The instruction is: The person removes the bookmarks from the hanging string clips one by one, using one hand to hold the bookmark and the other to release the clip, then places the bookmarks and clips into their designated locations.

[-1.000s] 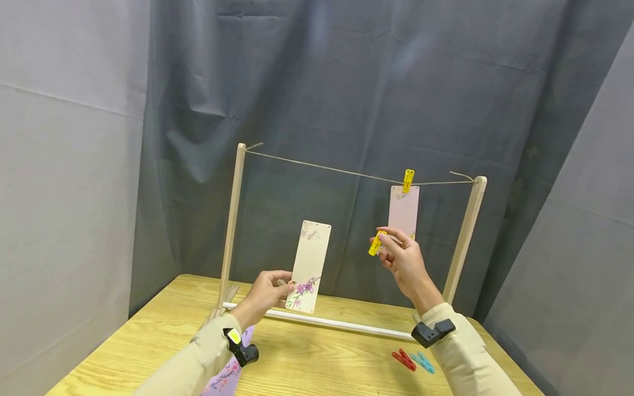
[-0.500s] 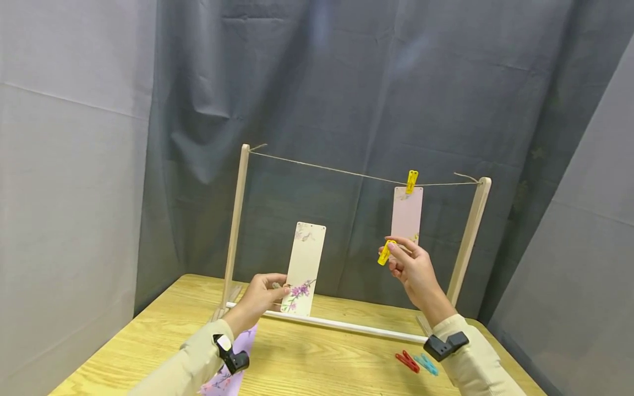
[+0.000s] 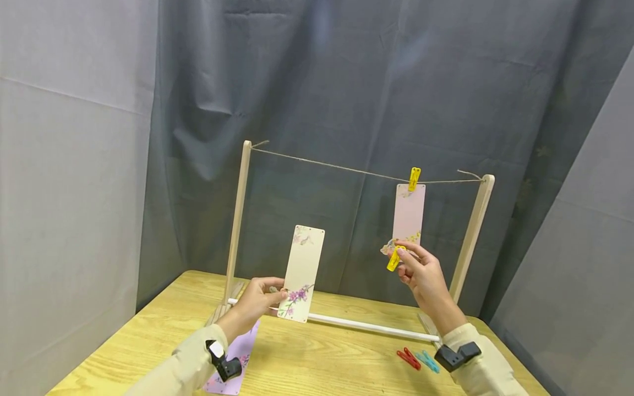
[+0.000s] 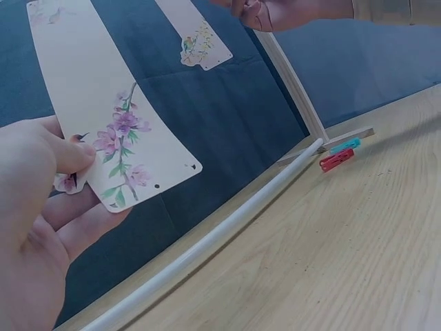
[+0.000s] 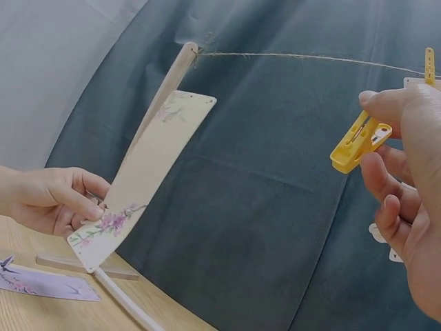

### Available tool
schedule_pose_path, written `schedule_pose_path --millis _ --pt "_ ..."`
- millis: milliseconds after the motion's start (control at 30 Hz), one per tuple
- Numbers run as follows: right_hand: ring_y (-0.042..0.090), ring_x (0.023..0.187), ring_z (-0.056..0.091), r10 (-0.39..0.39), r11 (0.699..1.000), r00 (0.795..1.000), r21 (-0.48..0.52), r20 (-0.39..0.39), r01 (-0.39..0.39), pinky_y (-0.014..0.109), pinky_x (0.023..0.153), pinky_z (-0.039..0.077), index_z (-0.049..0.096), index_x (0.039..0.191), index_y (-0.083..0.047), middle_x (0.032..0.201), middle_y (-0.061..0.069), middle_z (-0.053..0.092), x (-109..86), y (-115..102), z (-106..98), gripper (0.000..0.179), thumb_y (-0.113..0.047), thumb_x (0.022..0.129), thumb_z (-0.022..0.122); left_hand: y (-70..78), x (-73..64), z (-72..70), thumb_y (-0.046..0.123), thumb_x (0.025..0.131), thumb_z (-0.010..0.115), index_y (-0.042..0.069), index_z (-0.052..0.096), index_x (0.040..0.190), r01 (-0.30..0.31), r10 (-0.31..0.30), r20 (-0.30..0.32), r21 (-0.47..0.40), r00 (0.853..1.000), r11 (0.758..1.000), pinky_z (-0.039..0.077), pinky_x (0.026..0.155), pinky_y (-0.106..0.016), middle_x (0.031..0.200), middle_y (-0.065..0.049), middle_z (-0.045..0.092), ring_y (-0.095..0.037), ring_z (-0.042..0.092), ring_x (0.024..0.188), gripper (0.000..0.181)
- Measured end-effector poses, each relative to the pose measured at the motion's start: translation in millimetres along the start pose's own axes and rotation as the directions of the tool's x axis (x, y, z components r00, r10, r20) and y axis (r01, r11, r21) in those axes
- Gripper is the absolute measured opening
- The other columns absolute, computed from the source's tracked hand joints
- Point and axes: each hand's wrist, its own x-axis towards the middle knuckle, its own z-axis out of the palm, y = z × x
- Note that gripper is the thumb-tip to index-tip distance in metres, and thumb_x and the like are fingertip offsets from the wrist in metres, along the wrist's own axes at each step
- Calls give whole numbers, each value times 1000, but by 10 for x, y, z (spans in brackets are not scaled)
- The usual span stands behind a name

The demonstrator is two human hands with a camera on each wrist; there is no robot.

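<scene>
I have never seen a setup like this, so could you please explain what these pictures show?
There is no robot: a person works bare-handed. The head picture looks forward and down from the person's head; the wrist pictures come from a small black camera worn on each wrist. The left hand holds a cream rectangular card with purple flowers; the right hand pinches a yellow plastic clothespin. Another yellow clothespin fastens a pale pink rectangular card to a thin beige string between two wooden posts. On the light wooden table lie a lilac flowered card, a red clothespin and a light blue clothespin.
</scene>
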Motion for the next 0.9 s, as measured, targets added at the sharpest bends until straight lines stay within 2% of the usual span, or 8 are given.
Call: schedule_pose_path --millis 167,300,467,667,900 --pt "11 57 49 -13 1000 1000 -1 27 13 21 48 39 43 128 7 97 9 67 -53 -2 -42 44 -17 94 57 5 -70 -28 11 87 66 1 60 116 1 -1 -2 1 1000 1000 55 67 -42 98 -16 58 -25 64 79 32" --pt "12 57 50 -7 1000 999 -10 47 7 22 49 39 47 126 5 97 8 67 -107 10 -77 40 -17 94 57 25 -138 -50 12 86 67 1 61 116 8 -8 -13 15 1000 1000 55 67 -42 98 -16 59 -25 64 77 33" --pt "11 57 49 5 999 999 -38 41 -3 22 49 39 49 125 2 96 8 66 -172 22 -107 38 -18 94 58 46 -208 -67 12 86 66 1 61 116 -7 8 -9 33 1000 999 55 66 -42 99 -16 60 -26 64 79 32" --pt "13 58 49 37 997 999 -66 36 -35 23 49 39 52 123 -1 96 7 65 -257 65 -111 36 -20 93 58 31 -295 -84 10 87 65 -4 58 117 11 -11 -2 9 1000 1000 55 68 -43 101 -20 58 -29 65 81 34" --pt "12 57 49 45 997 999 -63 16 -44 23 49 39 53 121 -1 94 8 66 -318 119 -109 34 -20 94 57 49 -386 -91 11 87 65 -3 58 117 25 -25 9 0 1000 1000 54 70 -44 102 -20 55 -32 64 83 34"
